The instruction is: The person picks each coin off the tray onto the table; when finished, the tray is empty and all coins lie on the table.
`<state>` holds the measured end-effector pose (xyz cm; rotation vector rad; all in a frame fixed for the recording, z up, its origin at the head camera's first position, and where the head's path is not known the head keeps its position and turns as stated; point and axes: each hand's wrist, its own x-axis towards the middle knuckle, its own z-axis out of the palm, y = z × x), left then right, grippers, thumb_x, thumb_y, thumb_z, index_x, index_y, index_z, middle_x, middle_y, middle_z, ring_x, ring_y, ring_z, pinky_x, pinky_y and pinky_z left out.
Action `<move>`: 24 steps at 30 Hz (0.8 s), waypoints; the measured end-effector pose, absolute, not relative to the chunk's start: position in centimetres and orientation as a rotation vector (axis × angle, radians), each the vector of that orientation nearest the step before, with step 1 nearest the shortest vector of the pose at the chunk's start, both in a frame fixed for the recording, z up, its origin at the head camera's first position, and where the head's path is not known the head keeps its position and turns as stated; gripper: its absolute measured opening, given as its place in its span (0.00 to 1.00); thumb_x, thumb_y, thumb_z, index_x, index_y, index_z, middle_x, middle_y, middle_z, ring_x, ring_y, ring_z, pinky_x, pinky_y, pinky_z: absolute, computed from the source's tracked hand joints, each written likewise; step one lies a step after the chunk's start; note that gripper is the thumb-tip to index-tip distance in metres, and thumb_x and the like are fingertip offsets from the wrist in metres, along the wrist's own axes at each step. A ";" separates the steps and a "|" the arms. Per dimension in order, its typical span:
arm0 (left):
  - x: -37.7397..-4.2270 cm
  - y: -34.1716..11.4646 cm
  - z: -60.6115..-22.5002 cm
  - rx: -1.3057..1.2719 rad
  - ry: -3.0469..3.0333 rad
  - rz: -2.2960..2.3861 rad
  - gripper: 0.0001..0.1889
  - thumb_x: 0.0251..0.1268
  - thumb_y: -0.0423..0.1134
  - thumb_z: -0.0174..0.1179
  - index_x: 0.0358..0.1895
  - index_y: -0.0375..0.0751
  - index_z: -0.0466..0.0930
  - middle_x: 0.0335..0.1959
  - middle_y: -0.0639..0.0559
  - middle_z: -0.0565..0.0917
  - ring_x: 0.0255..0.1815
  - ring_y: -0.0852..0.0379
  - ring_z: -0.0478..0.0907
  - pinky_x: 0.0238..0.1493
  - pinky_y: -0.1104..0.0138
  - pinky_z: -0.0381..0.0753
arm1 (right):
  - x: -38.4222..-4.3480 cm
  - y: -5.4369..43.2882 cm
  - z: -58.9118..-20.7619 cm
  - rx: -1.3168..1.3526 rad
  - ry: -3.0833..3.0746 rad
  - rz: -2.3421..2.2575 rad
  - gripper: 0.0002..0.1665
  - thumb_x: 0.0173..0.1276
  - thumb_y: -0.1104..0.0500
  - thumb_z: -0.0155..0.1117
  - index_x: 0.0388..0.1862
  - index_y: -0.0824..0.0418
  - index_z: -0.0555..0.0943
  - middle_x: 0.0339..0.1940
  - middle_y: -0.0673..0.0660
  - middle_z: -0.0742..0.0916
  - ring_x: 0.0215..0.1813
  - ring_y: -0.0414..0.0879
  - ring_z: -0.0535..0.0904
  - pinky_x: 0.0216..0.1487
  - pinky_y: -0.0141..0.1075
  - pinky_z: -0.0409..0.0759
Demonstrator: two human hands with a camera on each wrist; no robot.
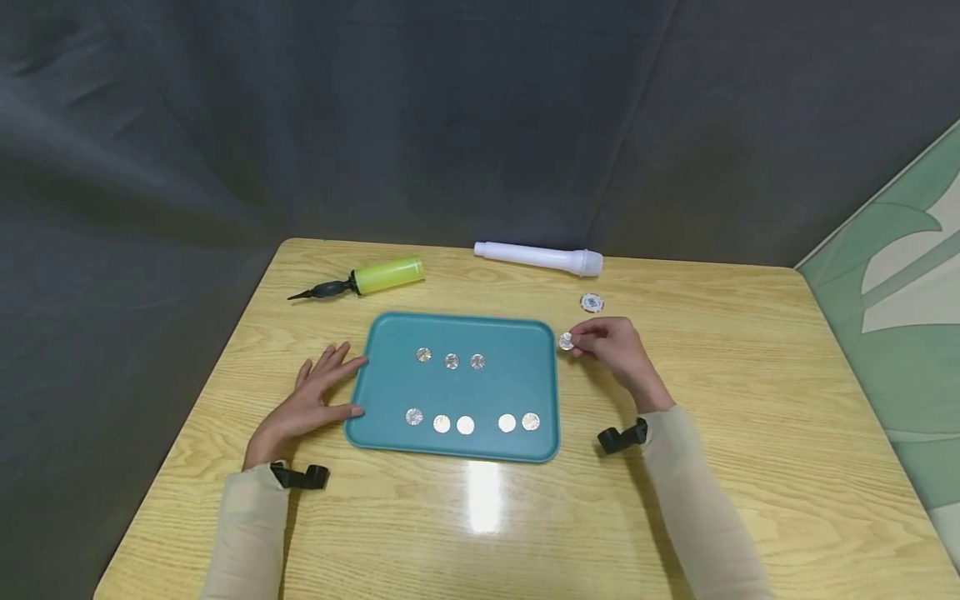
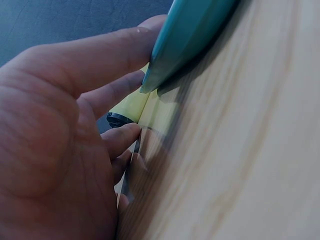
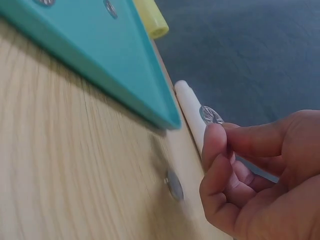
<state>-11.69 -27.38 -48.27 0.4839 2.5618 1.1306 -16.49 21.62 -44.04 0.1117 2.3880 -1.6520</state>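
My right hand (image 1: 617,346) pinches a shiny silver coin (image 1: 566,341) between thumb and index finger, just beyond the right rim of the teal tray (image 1: 487,387). In the right wrist view the same coin (image 3: 211,114) stands tilted at the fingertips. With fingers spread, my left hand (image 1: 311,407) touches the left rim of the tray; the left wrist view shows its fingers against the tray edge (image 2: 187,40). Inside the tray lie three coins (image 1: 452,361) in a back row and several brighter coins (image 1: 466,426) in a front row.
A poker chip (image 1: 592,302) lies on the table (image 1: 750,375) beyond my right hand. Along the back are a white microphone-shaped stick (image 1: 536,256) and a yellow-green hand pump (image 1: 388,275) with a black nozzle. A dark cloth (image 1: 480,125) hangs behind the table.
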 end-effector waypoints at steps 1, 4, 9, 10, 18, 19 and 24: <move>-11.7 -27.4 -48.3 0.487 2.564 1.128 0.42 0.62 0.45 0.70 0.78 0.47 0.61 0.84 0.39 0.42 0.85 0.36 0.28 0.77 0.36 0.20 | -16.5 21.9 -44.0 0.116 2.395 -1.648 0.15 0.73 0.68 0.59 0.51 0.80 0.80 0.38 0.59 0.88 0.32 0.33 0.84 0.42 0.28 0.87; -11.7 -27.3 -48.3 0.491 2.568 1.122 0.42 0.62 0.45 0.70 0.78 0.47 0.61 0.84 0.39 0.42 0.85 0.36 0.28 0.77 0.36 0.20 | -16.3 22.8 -44.0 0.133 2.406 -1.634 0.16 0.73 0.68 0.59 0.52 0.80 0.80 0.36 0.56 0.88 0.32 0.32 0.83 0.41 0.27 0.86; -11.7 -27.4 -48.3 0.490 2.570 1.125 0.42 0.61 0.45 0.70 0.78 0.46 0.61 0.84 0.38 0.42 0.85 0.36 0.28 0.77 0.35 0.20 | -16.1 24.1 -44.1 0.167 2.409 -1.623 0.17 0.73 0.68 0.58 0.54 0.80 0.79 0.40 0.59 0.88 0.33 0.32 0.84 0.41 0.27 0.86; -11.7 -27.4 -48.3 0.491 2.570 1.125 0.42 0.61 0.45 0.70 0.78 0.47 0.61 0.84 0.38 0.42 0.85 0.35 0.28 0.77 0.35 0.20 | -16.0 24.4 -44.2 0.174 2.410 -1.621 0.17 0.74 0.68 0.58 0.55 0.80 0.78 0.40 0.60 0.88 0.33 0.32 0.84 0.41 0.27 0.86; -11.7 -27.3 -48.3 0.485 2.570 1.123 0.42 0.61 0.45 0.70 0.78 0.46 0.60 0.84 0.38 0.42 0.85 0.36 0.28 0.77 0.36 0.20 | -15.7 26.1 -44.8 0.221 2.412 -1.604 0.18 0.74 0.68 0.56 0.56 0.81 0.77 0.36 0.53 0.87 0.33 0.32 0.84 0.39 0.25 0.85; -11.7 -27.3 -48.3 0.486 2.570 1.123 0.42 0.61 0.45 0.70 0.78 0.46 0.60 0.84 0.38 0.42 0.85 0.36 0.28 0.77 0.36 0.20 | -15.7 26.3 -44.9 0.225 2.412 -1.603 0.18 0.74 0.68 0.56 0.56 0.81 0.77 0.36 0.52 0.87 0.33 0.32 0.84 0.39 0.25 0.85; -11.7 -27.4 -48.2 0.498 2.572 1.122 0.42 0.61 0.45 0.70 0.78 0.46 0.60 0.84 0.38 0.43 0.85 0.35 0.28 0.77 0.35 0.21 | -15.7 27.0 -45.2 0.239 2.419 -1.570 0.18 0.75 0.67 0.55 0.56 0.80 0.77 0.36 0.51 0.86 0.32 0.31 0.83 0.37 0.25 0.84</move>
